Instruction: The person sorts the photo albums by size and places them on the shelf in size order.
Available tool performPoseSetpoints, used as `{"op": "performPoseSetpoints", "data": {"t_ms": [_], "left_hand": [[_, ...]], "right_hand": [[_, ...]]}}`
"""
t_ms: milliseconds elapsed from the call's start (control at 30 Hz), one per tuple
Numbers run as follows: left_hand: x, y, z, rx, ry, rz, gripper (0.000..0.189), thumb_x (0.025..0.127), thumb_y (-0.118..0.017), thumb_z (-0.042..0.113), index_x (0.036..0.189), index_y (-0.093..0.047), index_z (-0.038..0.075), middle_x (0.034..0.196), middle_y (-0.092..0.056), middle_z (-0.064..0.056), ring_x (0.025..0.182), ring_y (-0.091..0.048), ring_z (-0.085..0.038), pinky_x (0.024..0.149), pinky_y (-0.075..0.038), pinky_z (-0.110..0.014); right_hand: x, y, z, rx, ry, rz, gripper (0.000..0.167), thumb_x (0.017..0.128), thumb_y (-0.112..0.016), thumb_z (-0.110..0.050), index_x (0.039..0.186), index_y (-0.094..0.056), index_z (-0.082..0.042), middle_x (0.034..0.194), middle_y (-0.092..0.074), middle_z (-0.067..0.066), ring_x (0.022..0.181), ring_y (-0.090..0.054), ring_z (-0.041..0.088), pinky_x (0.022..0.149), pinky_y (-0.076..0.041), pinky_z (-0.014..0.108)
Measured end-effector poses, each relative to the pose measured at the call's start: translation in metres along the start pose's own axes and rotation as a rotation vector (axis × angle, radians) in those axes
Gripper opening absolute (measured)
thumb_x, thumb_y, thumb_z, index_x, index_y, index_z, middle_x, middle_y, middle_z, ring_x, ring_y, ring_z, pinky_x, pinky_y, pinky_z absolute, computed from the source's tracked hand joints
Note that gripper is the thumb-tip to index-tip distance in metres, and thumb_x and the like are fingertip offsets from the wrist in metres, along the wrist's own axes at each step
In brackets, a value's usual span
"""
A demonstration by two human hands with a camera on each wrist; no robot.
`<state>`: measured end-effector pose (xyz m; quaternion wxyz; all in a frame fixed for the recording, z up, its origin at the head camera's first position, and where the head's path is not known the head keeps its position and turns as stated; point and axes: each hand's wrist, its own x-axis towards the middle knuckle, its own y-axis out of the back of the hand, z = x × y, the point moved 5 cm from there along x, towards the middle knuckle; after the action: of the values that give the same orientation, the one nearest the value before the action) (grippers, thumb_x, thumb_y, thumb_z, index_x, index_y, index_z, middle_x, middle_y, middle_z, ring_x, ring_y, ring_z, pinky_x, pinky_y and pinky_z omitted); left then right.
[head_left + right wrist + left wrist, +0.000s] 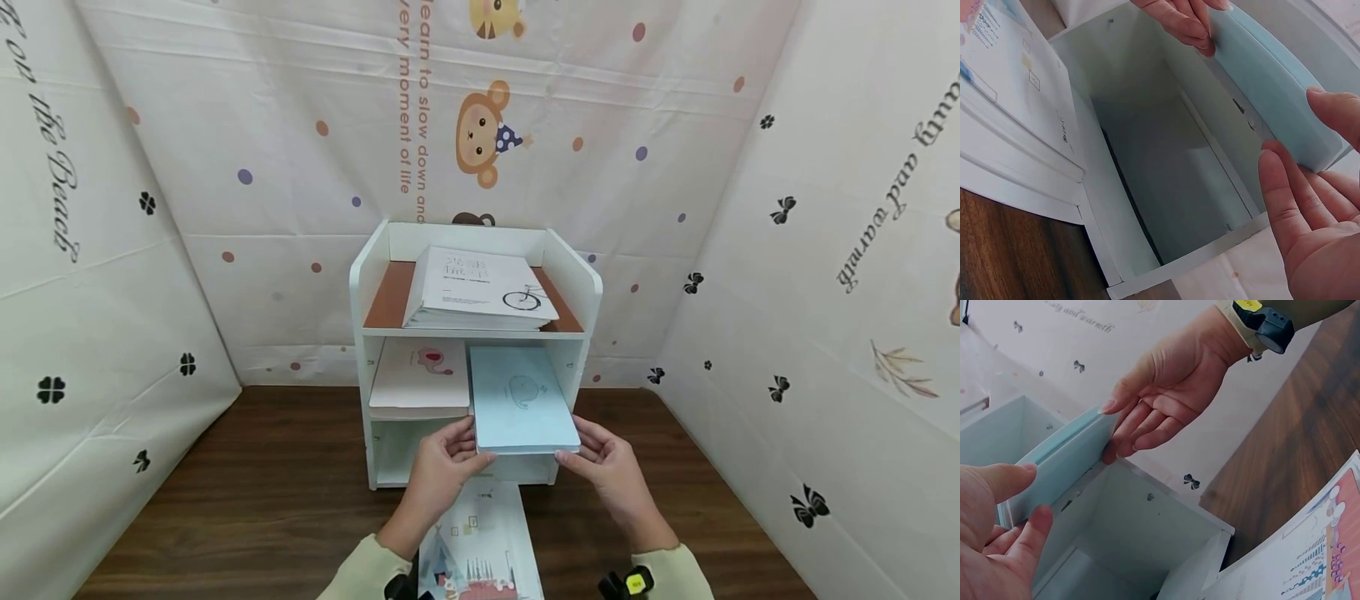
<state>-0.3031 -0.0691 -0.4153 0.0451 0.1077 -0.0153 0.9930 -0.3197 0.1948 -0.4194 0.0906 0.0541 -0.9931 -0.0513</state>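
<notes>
A light blue notebook (pixel 521 400) with a whale drawing on its cover sticks out over the front of the middle shelf of a white rack (pixel 363 304). My left hand (pixel 442 467) pinches its near left corner, thumb at the top edge and fingers beneath. At the near right corner my right hand (pixel 603 467) grips it the same way. The left wrist view shows the notebook's blue edge (pixel 1066 465) between both hands. Left of it, a white book (pixel 420 379) with a red drawing lies on the same shelf.
On the rack's brown top lies a stack of white books (pixel 480 287) with a bicycle picture. Below, the bottom compartment (pixel 1160 169) stands open. An illustrated white book (pixel 483 533) lies in front of the rack on the dark wooden table (pixel 285 475). Printed cloth walls (pixel 285 167) surround it.
</notes>
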Motion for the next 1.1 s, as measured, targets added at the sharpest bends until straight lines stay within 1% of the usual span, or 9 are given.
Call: {"op": "performPoseSetpoints", "data": {"t_ms": [233,400,633,900,1100], "left_hand": [[0.002,-0.0003,-0.0013,-0.01,0.002,0.019,0.068,0.086,-0.084,0.011,0.144,-0.052,-0.005,0.123,-0.068,-0.019,0.11,-0.07,-0.023,0.086,-0.06,-0.02],[0.0033,0.001,-0.003,-0.004,-0.001,0.02,0.066,0.086,-0.083,0.012,0.143,-0.054,-0.005,0.122,-0.069,-0.019,0.109,-0.071,-0.023,0.085,-0.06,-0.021],[0.005,0.0047,-0.0045,0.031,-0.015,0.025,0.058,0.088,-0.082,0.013,0.139,-0.06,-0.003,0.121,-0.07,-0.018,0.11,-0.07,-0.023,0.085,-0.06,-0.02],[0.0068,0.005,-0.0049,0.05,-0.022,0.053,0.052,0.088,-0.082,0.016,0.135,-0.064,0.0,0.117,-0.073,-0.015,0.106,-0.071,-0.021,0.083,-0.06,-0.02],[0.0065,0.0046,-0.0068,0.076,-0.037,0.062,0.051,0.089,-0.081,0.019,0.135,-0.065,0.001,0.115,-0.074,-0.014,0.102,-0.072,-0.02,0.084,-0.061,-0.022]], "right_hand": [[0.0021,0.0009,0.0008,-0.026,-0.007,0.021,0.067,0.088,-0.082,-0.015,0.148,-0.052,-0.004,0.145,-0.059,0.021,0.115,-0.072,0.016,0.094,-0.059,0.029],[0.0031,0.0014,0.0026,-0.043,-0.015,0.032,0.066,0.088,-0.082,-0.018,0.146,-0.053,-0.004,0.143,-0.061,0.021,0.115,-0.072,0.018,0.094,-0.059,0.029],[0.004,0.0038,0.0046,-0.05,-0.014,0.054,0.062,0.089,-0.081,-0.019,0.144,-0.056,-0.004,0.138,-0.065,0.02,0.11,-0.073,0.015,0.093,-0.06,0.029],[0.0052,0.0034,0.0052,-0.029,0.003,0.069,0.057,0.09,-0.08,-0.019,0.141,-0.058,-0.002,0.134,-0.067,0.022,0.104,-0.076,0.018,0.09,-0.061,0.03],[0.0061,0.0028,0.006,-0.029,0.033,0.086,0.054,0.09,-0.08,-0.019,0.137,-0.061,-0.001,0.13,-0.07,0.021,0.099,-0.077,0.017,0.088,-0.062,0.029]]}}
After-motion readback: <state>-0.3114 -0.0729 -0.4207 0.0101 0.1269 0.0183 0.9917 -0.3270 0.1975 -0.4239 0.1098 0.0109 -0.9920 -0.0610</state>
